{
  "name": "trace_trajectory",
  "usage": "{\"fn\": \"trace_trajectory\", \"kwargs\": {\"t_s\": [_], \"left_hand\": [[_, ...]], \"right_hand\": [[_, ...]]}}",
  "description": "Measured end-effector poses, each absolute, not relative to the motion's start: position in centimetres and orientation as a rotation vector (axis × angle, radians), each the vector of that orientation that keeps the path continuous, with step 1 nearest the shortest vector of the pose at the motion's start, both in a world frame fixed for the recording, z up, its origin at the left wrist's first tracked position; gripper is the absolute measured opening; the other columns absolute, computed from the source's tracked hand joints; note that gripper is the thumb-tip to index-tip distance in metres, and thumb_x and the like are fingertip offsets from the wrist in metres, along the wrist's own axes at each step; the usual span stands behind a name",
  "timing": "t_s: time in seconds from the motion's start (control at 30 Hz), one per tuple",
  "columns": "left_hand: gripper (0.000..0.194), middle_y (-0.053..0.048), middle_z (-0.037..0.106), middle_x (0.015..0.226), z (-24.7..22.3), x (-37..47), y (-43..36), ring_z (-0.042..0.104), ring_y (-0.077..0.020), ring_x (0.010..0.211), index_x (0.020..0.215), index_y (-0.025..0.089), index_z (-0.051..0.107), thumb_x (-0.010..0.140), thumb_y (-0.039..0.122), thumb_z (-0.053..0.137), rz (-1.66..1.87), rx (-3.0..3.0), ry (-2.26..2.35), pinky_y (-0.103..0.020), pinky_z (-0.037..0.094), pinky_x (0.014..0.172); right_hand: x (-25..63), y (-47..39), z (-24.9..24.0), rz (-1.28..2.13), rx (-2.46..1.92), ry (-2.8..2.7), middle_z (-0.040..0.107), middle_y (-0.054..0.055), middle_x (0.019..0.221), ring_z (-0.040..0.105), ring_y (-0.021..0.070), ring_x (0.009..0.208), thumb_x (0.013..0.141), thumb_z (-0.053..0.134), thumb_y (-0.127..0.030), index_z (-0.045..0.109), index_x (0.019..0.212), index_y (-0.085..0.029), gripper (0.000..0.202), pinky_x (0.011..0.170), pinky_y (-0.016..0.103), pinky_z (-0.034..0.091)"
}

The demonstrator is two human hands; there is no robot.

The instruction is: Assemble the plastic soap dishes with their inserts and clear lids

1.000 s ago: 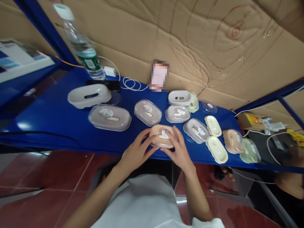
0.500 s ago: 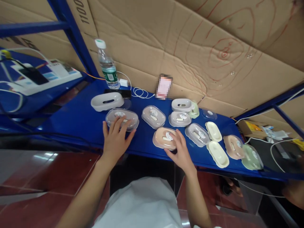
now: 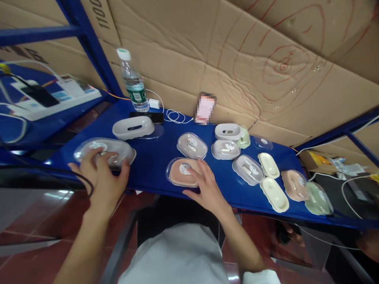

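While both forearms reach over the near edge of the blue tabletop [image 3: 154, 177], each hand is at its own soap box, the two boxes well apart. Left hand [image 3: 103, 185]: fingers spread wide over the grey lidded soap box [image 3: 120, 148], at the left; can't tell if they grip or just rest. That box's long axis runs roughly left to right, across the forearm, and the hand comes in from the near side. Right hand [image 3: 210, 191]: open, fingertips at the right end of the peach soap box [image 3: 174, 175], near centre; thumb just off its near edge. Peach box also lies lengthwise left to right, so its left end points toward the left hand. Right hand is clearly the nearer one to it.

Open grey shell [image 3: 133, 128] sits just beyond the left box; another grey lidded box [image 3: 194, 148] is on the far side of the peach one.

Left fingers cover much of the left box's top and near side. Right fingers hide the peach box's right end. Black cable [image 3: 85, 179] crosses the left hand. Phone [image 3: 205, 108] is pixelated, unreadable. Someone at the right edge is cut off, blurred.
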State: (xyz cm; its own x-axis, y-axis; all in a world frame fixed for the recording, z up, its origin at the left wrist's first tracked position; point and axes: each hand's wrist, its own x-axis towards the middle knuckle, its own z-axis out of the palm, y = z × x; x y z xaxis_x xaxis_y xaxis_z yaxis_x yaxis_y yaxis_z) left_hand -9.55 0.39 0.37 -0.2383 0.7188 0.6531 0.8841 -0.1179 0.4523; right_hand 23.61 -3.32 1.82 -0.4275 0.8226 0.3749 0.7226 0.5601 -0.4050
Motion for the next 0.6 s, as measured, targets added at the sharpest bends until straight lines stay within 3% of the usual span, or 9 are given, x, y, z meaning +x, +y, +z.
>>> {"fn": "trace_trajectory", "kwargs": {"t_s": [0.07, 0.17, 0.23, 0.4, 0.5, 0.6], "left_hand": [[0.039, -0.016, 0.046, 0.167, 0.7, -8.5, -0.1, 0.044, -0.0466, 0.156, 0.138, 0.016, 0.062, 0.104, 0.036, 0.063, -1.303, -1.811, -1.841, -0.084, 0.024, 0.123], [0.036, -0.015, 0.058, 0.156, 0.9, -5.2, -1.7, 0.056, -0.0375, 0.148, 0.132, 0.021, 0.065, 0.097, 0.023, 0.073, -1.412, -1.967, -1.653, -0.064, 0.049, 0.120], [0.039, -0.014, 0.060, 0.153, 0.9, -2.7, -2.5, 0.062, -0.0320, 0.142, 0.137, 0.024, 0.061, 0.100, 0.026, 0.070, -1.439, -2.319, -1.577, -0.053, 0.057, 0.114], [0.042, -0.015, 0.057, 0.156, 0.2, 0.1, -2.3, 0.060, -0.0309, 0.145, 0.143, 0.027, 0.057, 0.103, 0.034, 0.068, -1.377, -2.677, -1.543, -0.050, 0.057, 0.116], [0.037, -0.014, 0.057, 0.154, 0.0, -0.3, -2.0, 0.059, -0.0307, 0.145, 0.138, 0.027, 0.059, 0.102, 0.031, 0.068, -1.337, -2.680, -1.558, -0.050, 0.055, 0.118], [0.038, -0.016, 0.056, 0.156, 0.1, -1.2, -2.3, 0.054, -0.0353, 0.150, 0.135, 0.025, 0.059, 0.099, 0.027, 0.069, -1.285, -2.606, -1.519, -0.059, 0.049, 0.122]], "right_hand": [[23.7, -2.7, 2.0, 0.289, -1.231, -2.240, 0.023, 0.014, 0.181, 0.024, 0.0354, 0.168, 0.102, 0.073, -0.044, 0.047, 0.164, -0.031, 0.069, 0.129, 0.062, 0.040], [24.5, -2.3, 2.4, 0.368, -1.276, -2.223, 0.019, 0.010, 0.183, 0.026, 0.0329, 0.168, 0.108, 0.065, -0.038, 0.046, 0.165, -0.034, 0.061, 0.130, 0.058, 0.040], [25.0, -2.4, 2.6, 0.406, -1.287, -2.224, 0.018, 0.009, 0.183, 0.027, 0.0316, 0.168, 0.109, 0.062, -0.038, 0.043, 0.168, -0.034, 0.061, 0.131, 0.054, 0.041], [25.0, -3.1, 2.2, 0.276, -1.329, -2.335, 0.024, 0.010, 0.182, 0.021, 0.0331, 0.169, 0.109, 0.063, -0.038, 0.024, 0.175, -0.037, 0.077, 0.133, 0.063, 0.034], [24.2, -3.6, 1.5, 0.233, -1.329, -2.344, 0.020, 0.012, 0.183, 0.019, 0.0347, 0.170, 0.107, 0.065, -0.036, 0.016, 0.176, -0.035, 0.085, 0.131, 0.062, 0.039], [22.5, -3.7, 1.1, 0.207, -1.328, -2.357, 0.021, 0.014, 0.182, 0.023, 0.0355, 0.169, 0.109, 0.062, -0.034, 0.017, 0.176, -0.032, 0.081, 0.129, 0.059, 0.042]]}}
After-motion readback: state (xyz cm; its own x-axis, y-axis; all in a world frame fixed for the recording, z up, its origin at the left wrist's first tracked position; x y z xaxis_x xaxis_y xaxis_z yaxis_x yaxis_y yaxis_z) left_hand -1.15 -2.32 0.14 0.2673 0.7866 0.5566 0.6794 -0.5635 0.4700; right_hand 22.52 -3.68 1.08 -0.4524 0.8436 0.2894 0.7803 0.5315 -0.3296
